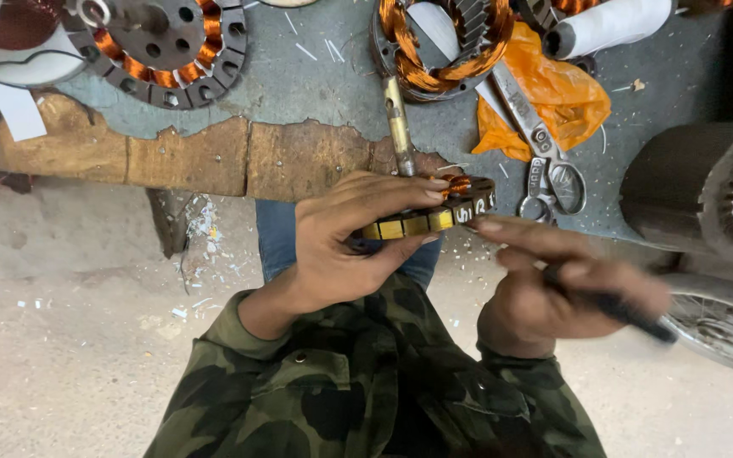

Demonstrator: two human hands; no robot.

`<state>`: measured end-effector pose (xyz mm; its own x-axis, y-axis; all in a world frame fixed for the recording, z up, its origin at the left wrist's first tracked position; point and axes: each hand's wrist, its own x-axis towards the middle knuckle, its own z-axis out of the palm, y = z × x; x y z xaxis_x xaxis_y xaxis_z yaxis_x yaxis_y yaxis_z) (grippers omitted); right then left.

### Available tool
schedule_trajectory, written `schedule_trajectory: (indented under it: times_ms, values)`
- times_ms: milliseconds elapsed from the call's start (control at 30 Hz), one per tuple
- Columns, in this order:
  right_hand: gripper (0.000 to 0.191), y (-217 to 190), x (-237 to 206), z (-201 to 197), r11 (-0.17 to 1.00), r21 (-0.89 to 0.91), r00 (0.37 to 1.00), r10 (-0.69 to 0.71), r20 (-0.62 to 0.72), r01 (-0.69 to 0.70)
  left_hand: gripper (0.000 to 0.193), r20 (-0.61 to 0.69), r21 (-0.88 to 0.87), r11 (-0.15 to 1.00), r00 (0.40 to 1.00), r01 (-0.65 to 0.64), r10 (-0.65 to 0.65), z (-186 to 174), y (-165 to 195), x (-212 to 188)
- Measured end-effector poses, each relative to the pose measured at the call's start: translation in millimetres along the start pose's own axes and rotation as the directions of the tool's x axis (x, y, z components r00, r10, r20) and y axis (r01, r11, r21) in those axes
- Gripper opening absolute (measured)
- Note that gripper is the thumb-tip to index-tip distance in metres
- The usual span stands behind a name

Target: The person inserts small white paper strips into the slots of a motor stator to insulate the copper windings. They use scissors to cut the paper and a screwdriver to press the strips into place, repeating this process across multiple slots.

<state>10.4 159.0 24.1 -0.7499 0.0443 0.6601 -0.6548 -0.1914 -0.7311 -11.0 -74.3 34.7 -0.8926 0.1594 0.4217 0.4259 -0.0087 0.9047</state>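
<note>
My left hand grips a round motor stator with a dark toothed rim, yellowish slots and a bit of copper winding on top. It sits edge-on just in front of the workbench edge. My right hand is blurred with motion, just right of the stator. It holds a thin dark tool that points away to the right, and its forefinger reaches toward the stator's rim. Both sleeves are camouflage green.
The worn grey workbench carries a copper-wound stator, a second wound stator, scissors, an orange plastic bag and a white roll. A dark cylindrical housing stands right. Dusty floor lies below.
</note>
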Motion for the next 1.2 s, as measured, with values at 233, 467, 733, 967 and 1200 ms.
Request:
schedule_trajectory:
  times_ms: [233, 467, 733, 967, 1200]
  values:
    - [0.045, -23.8, 28.3, 29.5, 0.896, -0.436, 0.964, 0.034, 0.265, 0.088, 0.038, -0.043, -0.003, 0.999, 0.998, 0.037, -0.037, 3.3, 5.3, -2.5]
    - [0.025, 17.7, 37.4, -68.9, 0.343, -0.938, 0.998, -0.056, 0.039, 0.056, 0.036, -0.061, -0.034, 0.999, 0.998, 0.033, -0.035, 5.7, 6.5, -2.4]
    - [0.009, -26.2, 52.8, 0.2, 0.841, -0.527, 0.981, 0.022, -0.193, -0.123, 0.035, -0.054, -0.027, 0.999, 0.998, 0.02, -0.022, 5.6, 5.9, 1.4]
    - [0.023, -90.2, -32.6, 9.2, 0.83, 0.446, 0.942, 0.293, 0.164, -0.336, 0.032, -0.013, -0.044, 0.997, 0.998, 0.067, -0.067, 4.0, -4.6, -9.0]
    - [0.025, -35.4, 44.5, 28.2, 0.498, 0.735, 0.828, -0.059, 0.558, -0.46, 0.033, 0.01, 0.006, 0.997, 0.997, 0.081, -0.081, 2.9, -8.4, -14.8]
